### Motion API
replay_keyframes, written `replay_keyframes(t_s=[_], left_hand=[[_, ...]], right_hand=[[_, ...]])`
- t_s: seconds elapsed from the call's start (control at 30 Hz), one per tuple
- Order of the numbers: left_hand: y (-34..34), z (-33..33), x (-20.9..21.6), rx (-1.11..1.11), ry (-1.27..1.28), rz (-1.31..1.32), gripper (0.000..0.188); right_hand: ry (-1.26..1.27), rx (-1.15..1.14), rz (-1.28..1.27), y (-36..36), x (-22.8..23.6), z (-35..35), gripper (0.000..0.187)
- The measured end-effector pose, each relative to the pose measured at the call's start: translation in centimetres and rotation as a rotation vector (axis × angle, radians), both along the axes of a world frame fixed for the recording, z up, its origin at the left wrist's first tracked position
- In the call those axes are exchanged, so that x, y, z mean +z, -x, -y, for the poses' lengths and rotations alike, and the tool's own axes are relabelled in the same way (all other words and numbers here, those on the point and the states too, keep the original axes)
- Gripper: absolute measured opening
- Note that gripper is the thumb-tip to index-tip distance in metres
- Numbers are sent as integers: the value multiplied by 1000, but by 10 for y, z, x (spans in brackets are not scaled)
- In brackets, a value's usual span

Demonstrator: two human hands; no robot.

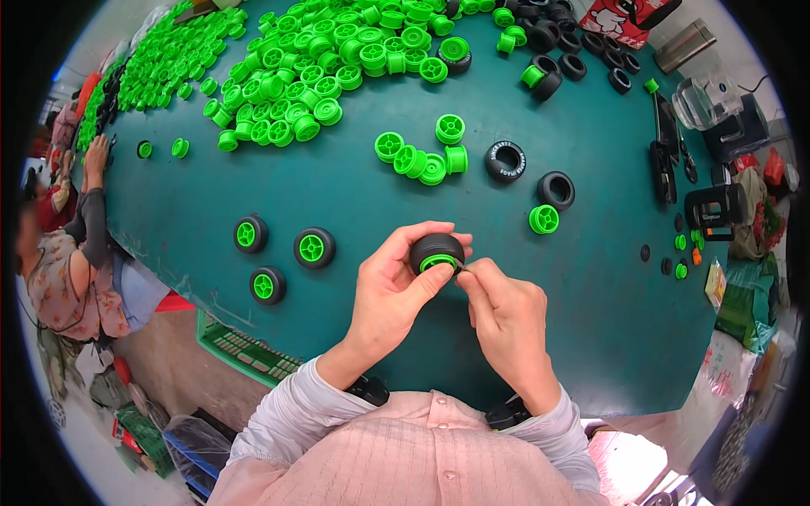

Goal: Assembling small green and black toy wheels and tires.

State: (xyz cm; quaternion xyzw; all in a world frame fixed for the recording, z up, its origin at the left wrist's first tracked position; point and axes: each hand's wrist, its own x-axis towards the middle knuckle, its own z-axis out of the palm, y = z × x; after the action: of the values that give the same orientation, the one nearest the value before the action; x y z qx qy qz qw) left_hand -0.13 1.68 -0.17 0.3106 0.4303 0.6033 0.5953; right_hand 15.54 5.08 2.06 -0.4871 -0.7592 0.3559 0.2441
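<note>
Black rounded tyre [436, 245], green rim [435, 260] inside: one, clamped in my left hand [390, 288] above the surface [607, 320]. My right hand [506, 308] is pinched closed at its edge, on what I cannot tell; my left covers some rim.

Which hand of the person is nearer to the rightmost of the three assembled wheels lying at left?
The left. The left hand is to the right of that wheel, not touching it; the right hand is farther right, beyond the left one.
</note>
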Motion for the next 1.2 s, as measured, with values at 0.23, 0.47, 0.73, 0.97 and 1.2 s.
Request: replay_keyframes(t_s=[0.23, 0.47, 0.73, 0.97, 1.2], left_hand=[[-1, 1, 2, -9, -19, -114, 39], [3, -1, 7, -39, -208, -729, 38], [0, 0, 10, -4, -117, -640, 39], [2, -1, 9, 8, -101, -643, 41], [2, -4, 12, -30, -59, -763, 43]], right_hand=[[297, 36, -114, -7, 5, -6, 19], [147, 55, 31, -5, 4, -6, 21], [10, 6, 27, 3, 5, 0, 9], [-125, 13, -49, 3, 2, -4, 27], [-323, 26, 136, 9, 0, 2, 29]])
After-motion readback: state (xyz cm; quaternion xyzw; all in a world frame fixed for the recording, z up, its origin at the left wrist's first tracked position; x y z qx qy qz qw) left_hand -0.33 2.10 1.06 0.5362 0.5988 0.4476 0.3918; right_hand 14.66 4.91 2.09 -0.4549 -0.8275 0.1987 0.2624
